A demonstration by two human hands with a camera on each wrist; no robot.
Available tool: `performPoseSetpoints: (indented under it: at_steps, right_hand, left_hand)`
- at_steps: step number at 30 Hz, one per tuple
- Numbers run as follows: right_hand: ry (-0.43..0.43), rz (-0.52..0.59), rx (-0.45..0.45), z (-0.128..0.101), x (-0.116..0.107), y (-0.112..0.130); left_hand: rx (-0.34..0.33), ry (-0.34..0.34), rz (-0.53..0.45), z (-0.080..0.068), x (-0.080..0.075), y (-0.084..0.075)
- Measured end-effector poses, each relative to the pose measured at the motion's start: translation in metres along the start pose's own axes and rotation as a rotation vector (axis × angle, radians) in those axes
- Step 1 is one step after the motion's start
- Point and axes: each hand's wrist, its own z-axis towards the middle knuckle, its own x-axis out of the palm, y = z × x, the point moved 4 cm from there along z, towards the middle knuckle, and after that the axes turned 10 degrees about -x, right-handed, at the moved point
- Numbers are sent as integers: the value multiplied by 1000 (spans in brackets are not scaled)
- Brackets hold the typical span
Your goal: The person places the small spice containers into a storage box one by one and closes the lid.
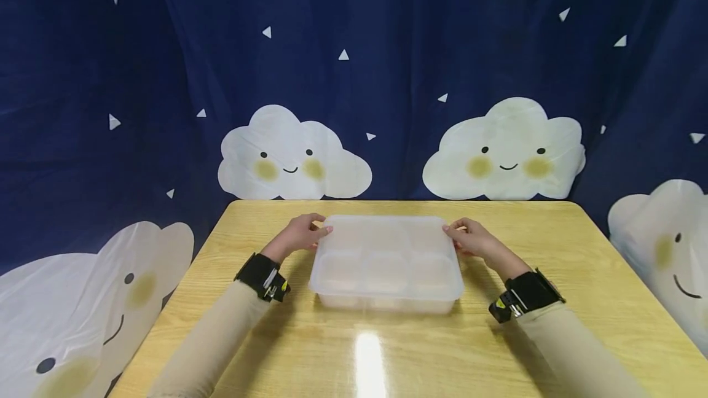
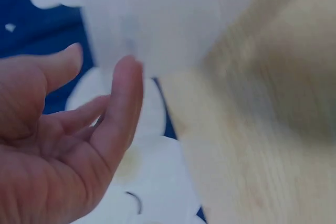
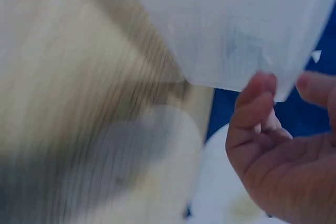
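A translucent white plastic storage box (image 1: 387, 257) with a lid is in the middle of the head view. Six rounded compartments show faintly through its top. On the box's left side, my left hand (image 1: 303, 232) pinches the rim, thumb on top and fingers against the side wall. My right hand (image 1: 469, 235) pinches the opposite rim the same way. Both wrist views show the box's pale side wall from close up, with the left hand (image 2: 68, 145) and right hand (image 3: 283, 145) at its edge. Whether the box's base touches the table cannot be told.
The box is over a light wooden table (image 1: 420, 355) with rounded far corners. Behind it hangs a dark blue curtain (image 1: 354, 91) with white triangles and smiling clouds. Black straps with small cameras (image 1: 271, 278) sit on both wrists.
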Motion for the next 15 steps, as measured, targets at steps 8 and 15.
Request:
performPoseSetpoints:
  at_steps: [8, 15]
  right_hand:
    - [189, -147, -267, -80, 16, 10]
    - [126, -343, -427, -95, 27, 21]
  left_hand:
    - [197, 35, 103, -85, 20, 27]
    - [325, -105, 226, -95, 21, 26]
